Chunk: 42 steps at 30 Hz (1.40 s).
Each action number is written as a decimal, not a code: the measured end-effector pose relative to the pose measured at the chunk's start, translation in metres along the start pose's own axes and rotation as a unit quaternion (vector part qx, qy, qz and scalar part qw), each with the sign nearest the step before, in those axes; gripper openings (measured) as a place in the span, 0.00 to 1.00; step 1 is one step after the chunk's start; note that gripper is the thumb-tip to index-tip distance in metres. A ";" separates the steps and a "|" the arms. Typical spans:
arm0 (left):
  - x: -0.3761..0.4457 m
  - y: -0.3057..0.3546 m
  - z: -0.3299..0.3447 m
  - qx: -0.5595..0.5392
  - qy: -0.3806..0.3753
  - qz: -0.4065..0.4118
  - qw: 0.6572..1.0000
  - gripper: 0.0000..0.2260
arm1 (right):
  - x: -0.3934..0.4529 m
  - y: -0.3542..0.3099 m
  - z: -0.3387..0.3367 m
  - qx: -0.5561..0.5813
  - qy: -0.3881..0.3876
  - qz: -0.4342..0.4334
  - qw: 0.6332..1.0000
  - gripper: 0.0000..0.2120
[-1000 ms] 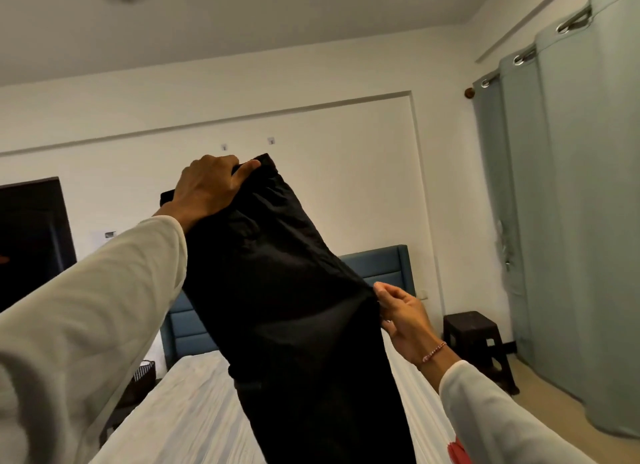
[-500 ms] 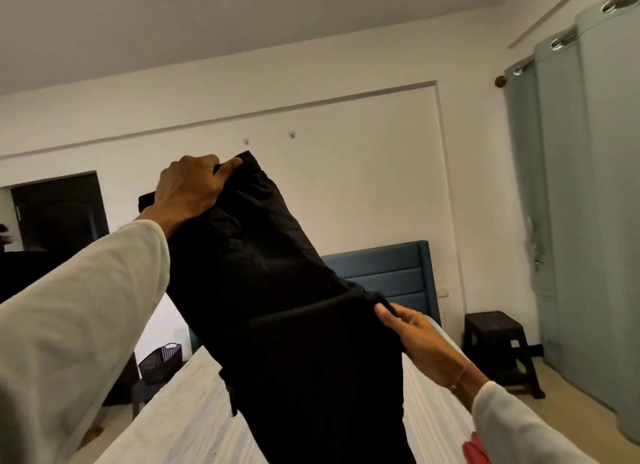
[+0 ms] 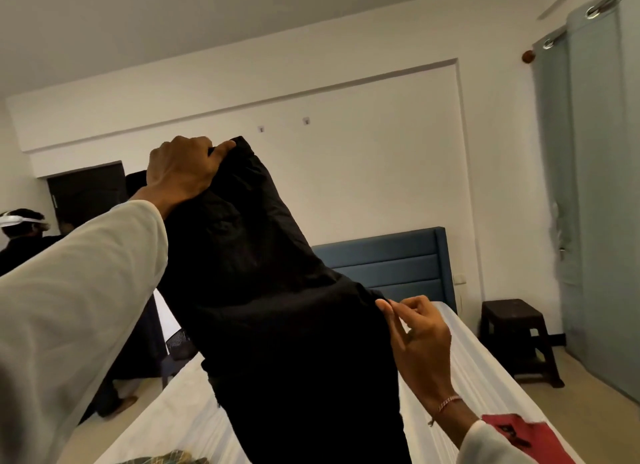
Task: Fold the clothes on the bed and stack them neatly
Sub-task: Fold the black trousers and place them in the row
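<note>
A black garment [image 3: 277, 308] is held up above the bed [image 3: 478, 370]. Its right edge is pinched between thumb and forefinger of the right hand [image 3: 415, 328], and its top end is gripped higher up by the left hand [image 3: 180, 173]. Beyond stand a blue headboard [image 3: 391, 263] and a dark stool [image 3: 516, 332].

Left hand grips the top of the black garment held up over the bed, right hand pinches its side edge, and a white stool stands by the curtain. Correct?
Not quite: the head view shows the stool is dark brown, not white. The left hand, black garment, bed, right hand and curtain are as stated.
</note>
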<state>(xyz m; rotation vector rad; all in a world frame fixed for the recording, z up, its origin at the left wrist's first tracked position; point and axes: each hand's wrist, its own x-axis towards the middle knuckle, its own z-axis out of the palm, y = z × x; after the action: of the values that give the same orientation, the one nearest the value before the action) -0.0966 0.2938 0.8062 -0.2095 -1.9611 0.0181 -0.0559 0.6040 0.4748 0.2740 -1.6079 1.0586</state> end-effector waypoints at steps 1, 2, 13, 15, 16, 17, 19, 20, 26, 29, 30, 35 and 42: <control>-0.002 0.000 -0.002 0.017 -0.002 -0.003 1.000 0.32 | -0.006 -0.008 0.000 0.057 -0.012 0.029 0.998 0.23; -0.002 0.002 -0.003 0.027 -0.001 -0.005 1.000 0.33 | -0.007 -0.017 0.000 0.122 -0.033 0.088 0.988 0.25; 0.005 0.015 -0.022 0.011 0.004 0.045 0.999 0.31 | -0.014 -0.053 0.032 0.578 -0.282 0.557 0.526 0.52; 0.005 0.011 -0.027 0.011 0.005 0.042 0.999 0.31 | 0.001 -0.068 0.036 0.595 -0.278 0.539 0.529 0.53; 0.004 0.007 -0.029 0.013 0.006 0.037 0.999 0.31 | 0.006 -0.069 0.038 0.602 -0.266 0.529 0.536 0.53; 0.002 0.002 -0.032 0.015 0.007 0.032 0.999 0.31 | 0.012 -0.069 0.040 0.610 -0.253 0.516 0.546 0.54; -0.002 -0.008 -0.037 0.017 0.006 0.016 1.000 0.31 | 0.018 -0.065 0.041 0.611 -0.224 0.491 0.579 0.54; -0.005 -0.013 -0.040 0.015 0.005 0.003 1.000 0.31 | 0.021 -0.060 0.043 0.614 -0.214 0.476 0.591 0.52; -0.023 -0.040 -0.050 -0.010 -0.009 -0.080 0.997 0.33 | 0.060 -0.050 0.033 0.526 -0.252 0.450 0.676 0.35; -0.036 -0.047 -0.049 -0.022 -0.020 -0.105 0.994 0.34 | 0.080 -0.051 0.018 0.445 -0.258 0.450 0.730 0.30; -0.042 -0.049 -0.048 -0.031 -0.027 -0.102 0.994 0.34 | 0.083 -0.051 0.011 0.424 -0.266 0.442 0.745 0.28; -0.070 -0.052 -0.048 -0.147 -0.063 -0.040 0.986 0.35 | 0.093 -0.052 -0.029 0.386 -0.287 0.400 0.780 0.26; -0.109 -0.036 -0.053 -0.253 -0.154 -0.060 0.953 0.38 | 0.083 -0.063 -0.082 0.326 -0.305 0.409 0.796 0.26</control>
<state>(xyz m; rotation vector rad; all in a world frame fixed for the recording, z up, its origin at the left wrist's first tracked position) -0.0117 0.2368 0.7313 -0.4419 -2.2571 -0.5685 0.0127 0.6586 0.5748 0.4153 -1.9154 2.4085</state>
